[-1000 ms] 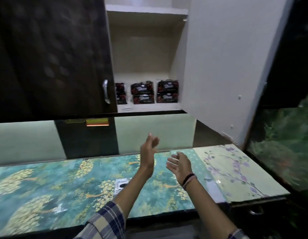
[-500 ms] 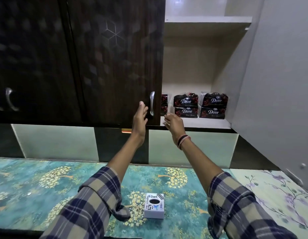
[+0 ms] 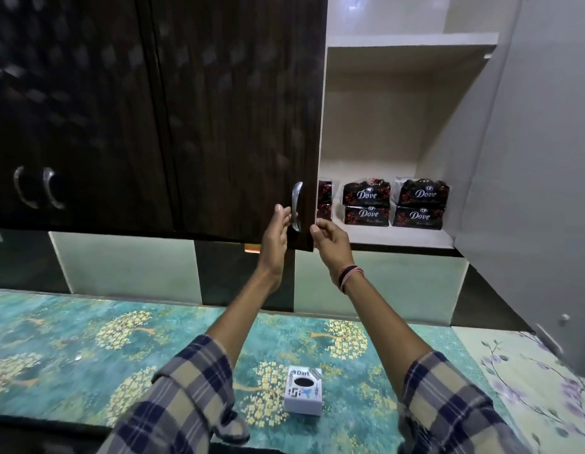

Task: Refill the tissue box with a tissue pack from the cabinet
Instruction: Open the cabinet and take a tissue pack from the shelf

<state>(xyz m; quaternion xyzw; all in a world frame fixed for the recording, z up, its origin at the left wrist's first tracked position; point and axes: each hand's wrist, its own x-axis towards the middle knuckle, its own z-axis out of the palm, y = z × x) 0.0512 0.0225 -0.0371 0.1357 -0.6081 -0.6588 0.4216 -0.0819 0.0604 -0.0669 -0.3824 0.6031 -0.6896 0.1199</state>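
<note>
Dark Dove tissue packs (image 3: 366,204) lie stacked in twos on the lower shelf of the open cabinet; a second stack (image 3: 419,204) is to their right, and a third (image 3: 324,204) is half hidden behind the dark cabinet door (image 3: 238,126). My left hand (image 3: 278,234) is raised with its fingers straight, fingertips beside the door's metal handle (image 3: 297,206). My right hand (image 3: 330,240) curls its fingers around that door's lower right edge. The white tissue box (image 3: 303,394) stands on the patterned counter (image 3: 88,348) below, between my forearms.
The cabinet's right door (image 3: 540,191) hangs wide open, jutting out over the counter's right end. More shut dark doors with handles (image 3: 38,191) are to the left. An upper shelf (image 3: 412,44) spans the cabinet.
Both hands rose from above the counter to the shut left door: the left to its handle, the right to its edge. My view shifted left and closer.
</note>
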